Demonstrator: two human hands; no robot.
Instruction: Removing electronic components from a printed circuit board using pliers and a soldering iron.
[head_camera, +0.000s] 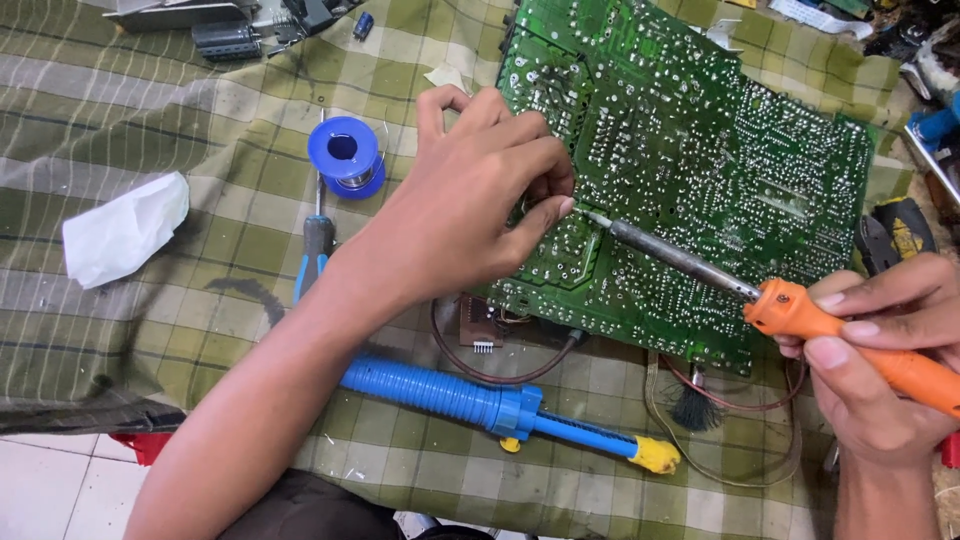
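Flanking circuit board (690, 160): solder spool (345, 155), desoldering pump (480, 400)

— What can't you make out here?

— The left hand (480, 200) covers part of the green circuit board (690, 170), so whatever its fingertips pinch stays hidden. The board's top edge runs out of frame.

— And the soldering iron (800, 315)?

— Its orange handle is cut off at the right edge, inside the right hand (880, 360). The tip's contact point is too small to tell.

— Anything else?

— The screwdriver (315, 255) disappears under the left forearm, and the dark clutter (240, 25) along the top is cropped.
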